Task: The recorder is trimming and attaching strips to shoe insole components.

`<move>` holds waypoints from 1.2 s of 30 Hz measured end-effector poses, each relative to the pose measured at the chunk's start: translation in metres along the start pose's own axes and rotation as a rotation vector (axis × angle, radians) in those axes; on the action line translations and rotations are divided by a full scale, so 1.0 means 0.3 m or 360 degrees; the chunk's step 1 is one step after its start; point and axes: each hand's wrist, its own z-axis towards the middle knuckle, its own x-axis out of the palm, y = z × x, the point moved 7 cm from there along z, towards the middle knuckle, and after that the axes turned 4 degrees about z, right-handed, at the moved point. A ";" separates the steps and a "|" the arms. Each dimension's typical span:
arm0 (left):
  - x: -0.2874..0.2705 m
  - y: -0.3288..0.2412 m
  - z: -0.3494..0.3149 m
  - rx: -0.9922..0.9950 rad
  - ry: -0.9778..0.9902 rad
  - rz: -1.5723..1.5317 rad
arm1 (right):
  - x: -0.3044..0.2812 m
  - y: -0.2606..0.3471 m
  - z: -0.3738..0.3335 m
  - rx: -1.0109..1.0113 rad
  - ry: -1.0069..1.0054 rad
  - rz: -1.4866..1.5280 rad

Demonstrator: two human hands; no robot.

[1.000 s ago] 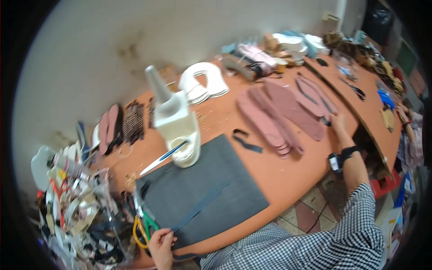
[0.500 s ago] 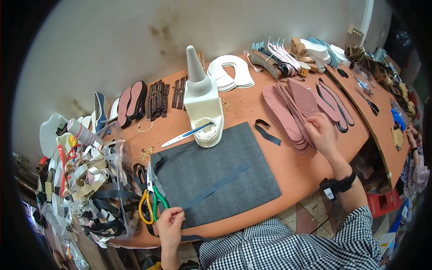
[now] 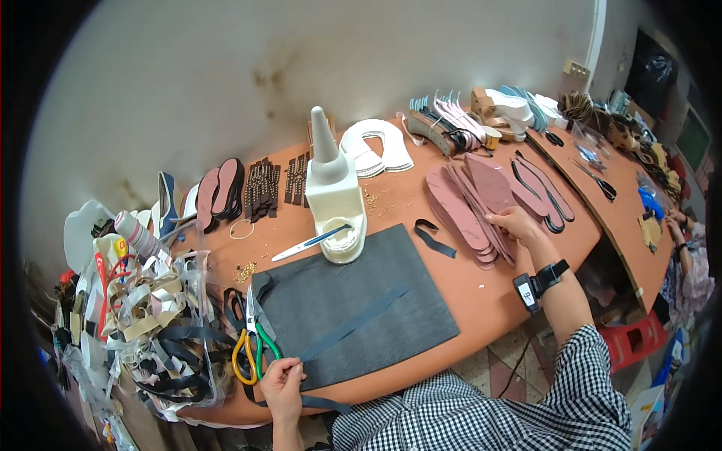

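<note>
At the front edge of the dark mat (image 3: 398, 331), my left hand (image 3: 283, 388) is closed in a pinch on a dark fabric strip (image 3: 353, 325). One length of the strip lies diagonally across the mat, and another dark length runs right from under the hand. My right hand (image 3: 520, 225) is closed on the near part of a pink insole (image 3: 481, 207) standing on edge against others in the stack. More pink insoles (image 3: 451, 210) lie flat to its left. Scissors (image 3: 250, 331) with one yellow and one green handle lie just beyond my left hand.
Behind the mat stands a white cone-topped holder (image 3: 331, 177) with a pot of white paste and a blue-and-white brush (image 3: 308, 244). A heap of strap scraps (image 3: 173, 323) fills the left side. A short black strip (image 3: 435, 239) lies right of the mat. Another person's hands show far right.
The view has tilted up, so the table sits lower in it. My right hand has shifted toward the standing insoles and its fingers now close on one. My left hand keeps its pinch.
</note>
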 end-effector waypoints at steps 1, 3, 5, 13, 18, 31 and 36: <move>0.002 -0.001 0.002 0.0013 0.0001 0.0000 | -0.004 -0.007 0.000 0.0026 0.0018 0.0054; 0.005 -0.004 0.002 0.0031 -0.0006 0.0002 | 0.002 -0.017 0.000 0.0077 0.0067 0.0160; 0.008 -0.008 0.003 0.0049 -0.0010 0.0022 | -0.003 -0.036 0.031 -0.0004 0.0020 0.0244; 0.005 -0.006 -0.006 0.0103 -0.0031 -0.0024 | 0.003 -0.009 0.012 0.0054 0.0089 0.0134; -0.001 -0.002 -0.008 0.0133 -0.0033 -0.0063 | 0.000 -0.002 0.001 0.0090 0.0064 0.0194; -0.001 -0.027 -0.013 0.0307 -0.0006 -0.0062 | -0.017 0.085 -0.075 -0.0390 0.0103 0.0641; 0.002 -0.025 -0.016 0.0309 0.0005 -0.0053 | -0.007 0.135 -0.146 -0.0545 -0.0185 0.0975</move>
